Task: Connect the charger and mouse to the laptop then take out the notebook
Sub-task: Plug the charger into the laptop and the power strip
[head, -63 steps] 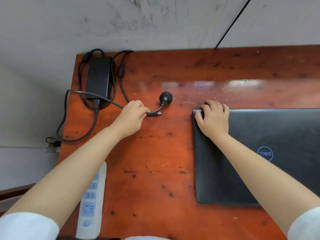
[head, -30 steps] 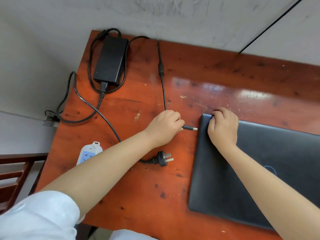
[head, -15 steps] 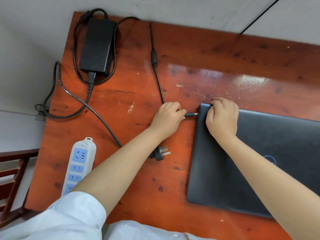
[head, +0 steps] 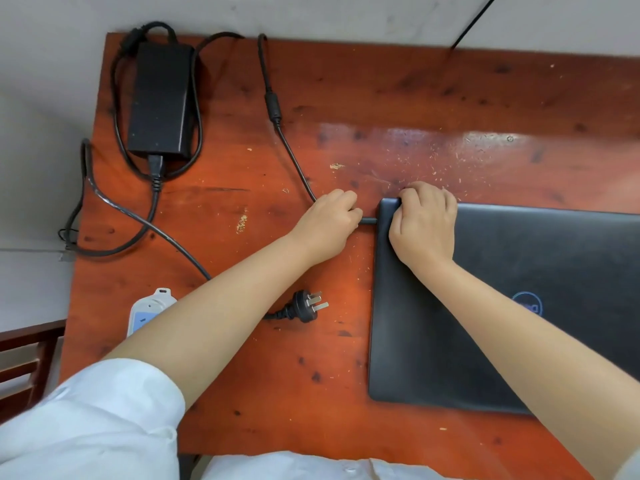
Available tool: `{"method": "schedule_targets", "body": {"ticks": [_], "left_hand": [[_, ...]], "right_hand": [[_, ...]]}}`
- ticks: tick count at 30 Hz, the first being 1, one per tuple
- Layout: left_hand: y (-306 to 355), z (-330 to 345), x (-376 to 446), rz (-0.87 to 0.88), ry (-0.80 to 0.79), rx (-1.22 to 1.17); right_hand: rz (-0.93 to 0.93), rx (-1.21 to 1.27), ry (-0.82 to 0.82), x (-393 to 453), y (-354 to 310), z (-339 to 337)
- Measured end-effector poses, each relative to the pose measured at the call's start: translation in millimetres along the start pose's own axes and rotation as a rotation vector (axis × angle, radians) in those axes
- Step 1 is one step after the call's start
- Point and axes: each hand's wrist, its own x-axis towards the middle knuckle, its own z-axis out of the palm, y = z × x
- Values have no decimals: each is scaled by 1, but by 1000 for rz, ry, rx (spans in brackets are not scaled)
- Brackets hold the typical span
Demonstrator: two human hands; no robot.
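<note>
A closed dark laptop [head: 519, 289] lies on the right of the red wooden table [head: 263, 216]. My left hand [head: 329, 226] is shut on the charger's barrel plug [head: 369, 221], whose tip touches the laptop's left edge near the far corner. My right hand [head: 424, 226] grips that far-left corner of the laptop. The black charger brick [head: 161, 98] sits at the table's far left, with its thin cable [head: 277, 109] running to my left hand. Its wall plug [head: 308, 305] lies loose on the table. No mouse or notebook is in view.
A white and blue power strip [head: 147, 310] lies near the table's left edge, partly under my left forearm. The thick mains cable [head: 114, 202] loops over the left edge. A wooden chair [head: 20, 362] stands at the lower left. A grey wall runs behind the table.
My left hand carried the barrel plug rightward from the table's middle to the laptop's left edge. The wall plug dropped onto the table near me. My right hand stayed on the laptop's corner.
</note>
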Motion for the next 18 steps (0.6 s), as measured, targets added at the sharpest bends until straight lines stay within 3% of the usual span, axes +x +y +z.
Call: {"method": "schedule_targets", "body": {"ticks": [7, 12, 15, 18], "left_hand": [[-1, -1, 3, 4, -112, 90], [13, -11, 10, -89, -199, 212], [21, -22, -7, -122, -62, 168], [16, -21, -59, -314, 115, 50]], "right_hand": [[-11, -11, 3, 1, 1, 0], [-10, 19, 21, 1, 0, -2], [-17, 47, 50, 0, 0, -3], [-40, 81, 67, -3, -2, -6]]}}
